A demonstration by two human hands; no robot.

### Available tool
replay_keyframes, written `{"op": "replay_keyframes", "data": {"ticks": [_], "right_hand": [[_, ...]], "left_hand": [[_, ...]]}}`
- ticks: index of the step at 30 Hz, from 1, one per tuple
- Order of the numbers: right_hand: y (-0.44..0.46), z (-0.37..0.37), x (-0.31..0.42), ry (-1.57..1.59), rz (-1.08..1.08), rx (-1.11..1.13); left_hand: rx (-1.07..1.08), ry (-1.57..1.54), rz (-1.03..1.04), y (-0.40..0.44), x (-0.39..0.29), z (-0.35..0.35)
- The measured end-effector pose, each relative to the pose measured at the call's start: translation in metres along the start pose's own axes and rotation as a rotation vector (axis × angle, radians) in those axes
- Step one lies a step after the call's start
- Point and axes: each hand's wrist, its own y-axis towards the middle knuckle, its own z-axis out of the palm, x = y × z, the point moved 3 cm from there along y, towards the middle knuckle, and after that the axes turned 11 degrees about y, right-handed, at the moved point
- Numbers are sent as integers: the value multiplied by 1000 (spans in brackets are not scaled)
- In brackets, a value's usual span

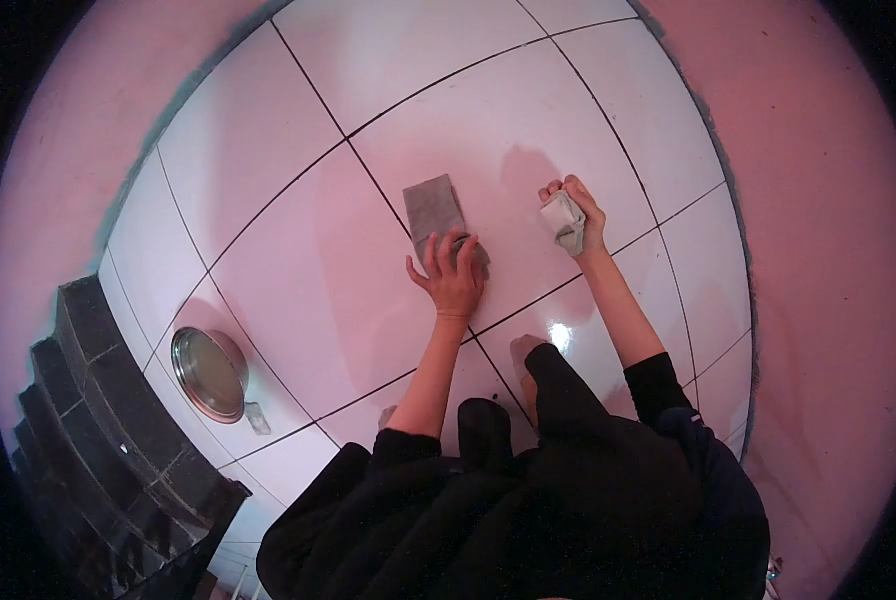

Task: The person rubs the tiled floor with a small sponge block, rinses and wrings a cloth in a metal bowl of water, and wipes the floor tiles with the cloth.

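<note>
A folded grey cloth [432, 207] lies on the white tiled floor [298, 210] near the middle of the view. My left hand [453, 277] rests on the lower end of this cloth, fingers spread and slightly bent, with part of the cloth hidden beneath them. To the right, my right hand [585, 217] is closed around a crumpled pale cloth [566, 220], whose folds show at the palm. The right hand casts a shadow on the tiles beyond it.
A round metal bowl [209, 372] stands on the floor at the left, with a small pale piece [258, 418] beside it. Dark tiled steps [118, 410] rise at the lower left. Pink walls curve along both sides. My feet and dark-clothed legs are below my hands.
</note>
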Motion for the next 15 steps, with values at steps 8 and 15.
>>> {"op": "replay_keyframes", "data": {"ticks": [8,15], "right_hand": [[-11,35,1,-342,-255,96],[-19,46,-8,-386,-357,28]], "left_hand": [[91,-734,-196,63,-62,-61],[-54,-774,-212,50,-70,-70]]}}
